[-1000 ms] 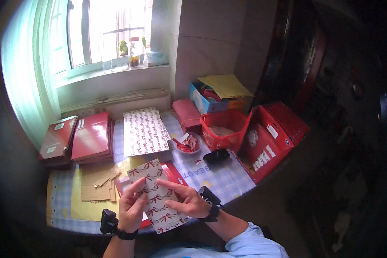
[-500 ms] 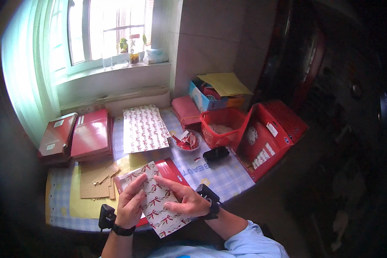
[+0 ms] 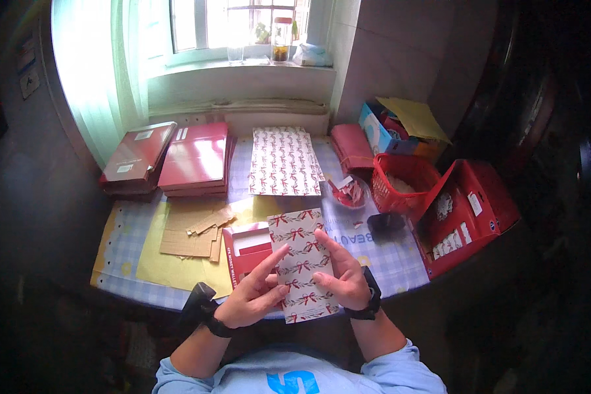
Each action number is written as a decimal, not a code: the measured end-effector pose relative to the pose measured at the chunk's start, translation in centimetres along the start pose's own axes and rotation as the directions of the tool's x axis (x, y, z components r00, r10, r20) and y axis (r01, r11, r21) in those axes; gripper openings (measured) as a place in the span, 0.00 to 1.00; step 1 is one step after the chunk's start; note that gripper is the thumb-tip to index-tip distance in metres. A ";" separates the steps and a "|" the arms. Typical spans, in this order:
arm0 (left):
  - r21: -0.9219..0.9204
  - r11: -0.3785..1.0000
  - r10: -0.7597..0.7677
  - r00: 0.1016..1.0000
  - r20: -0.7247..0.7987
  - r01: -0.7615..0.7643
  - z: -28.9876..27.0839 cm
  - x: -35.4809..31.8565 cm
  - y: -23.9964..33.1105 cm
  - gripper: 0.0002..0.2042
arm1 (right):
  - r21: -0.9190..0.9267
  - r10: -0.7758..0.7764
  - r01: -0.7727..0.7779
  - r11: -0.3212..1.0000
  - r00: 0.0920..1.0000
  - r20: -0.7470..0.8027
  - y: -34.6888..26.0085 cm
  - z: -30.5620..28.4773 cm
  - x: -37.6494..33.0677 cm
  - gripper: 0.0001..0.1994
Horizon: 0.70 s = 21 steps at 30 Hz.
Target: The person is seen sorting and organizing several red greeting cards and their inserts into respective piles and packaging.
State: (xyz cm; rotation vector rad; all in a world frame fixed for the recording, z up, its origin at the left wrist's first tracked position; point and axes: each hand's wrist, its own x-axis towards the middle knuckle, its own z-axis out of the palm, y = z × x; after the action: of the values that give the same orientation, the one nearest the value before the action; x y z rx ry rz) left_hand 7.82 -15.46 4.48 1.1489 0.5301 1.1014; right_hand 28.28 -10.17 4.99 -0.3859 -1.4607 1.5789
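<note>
Between my two hands, near the front edge of the table, is an upright white card (image 3: 303, 259) printed with red bows and leafy garlands. My left hand (image 3: 255, 295) grips its left edge, with the index finger stretched up along it. My right hand (image 3: 345, 279) holds the right edge, thumb on the printed face and index finger pointing up. Whether it is one card or several together, I cannot tell. Partly hidden behind the card and my left hand lies a red flat packet (image 3: 240, 266) with a pale cut-out panel.
Brown cardboard pieces (image 3: 185, 235) lie on a yellow sheet (image 3: 171, 272). Behind stand red stacks (image 3: 194, 157) and patterned sheets (image 3: 284, 164). Rightward are a bowl of red scraps (image 3: 347, 194), a red basket (image 3: 400, 197), a black object (image 3: 387, 224) and an open red box (image 3: 492, 203).
The view has swung left, so the table sits further right in it. The card has gone from tilted to nearly upright, still between both hands. My hands are further apart.
</note>
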 end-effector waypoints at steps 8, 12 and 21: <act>-0.046 0.999 0.001 0.997 -0.073 -0.004 0.6 -1.1 -0.7 0.37 | 0.031 0.075 -0.076 0.997 0.996 0.041 1.0 -0.1 -0.6 0.35; 0.018 0.980 0.200 0.964 -0.175 -0.200 1.1 -0.5 -1.1 0.36 | 0.187 0.125 -0.140 0.972 0.988 0.088 1.4 0.7 -0.6 0.35; 0.347 0.937 0.165 0.927 -0.337 -0.041 -2.4 -0.3 1.1 0.22 | -0.800 -0.259 0.106 0.591 0.964 -0.065 0.0 -0.1 2.6 0.25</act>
State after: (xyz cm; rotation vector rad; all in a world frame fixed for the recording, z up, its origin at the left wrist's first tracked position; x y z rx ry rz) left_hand 5.30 -14.68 4.59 1.2840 0.9848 1.3632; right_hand 26.99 -8.12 5.88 -0.8301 -1.9352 0.6089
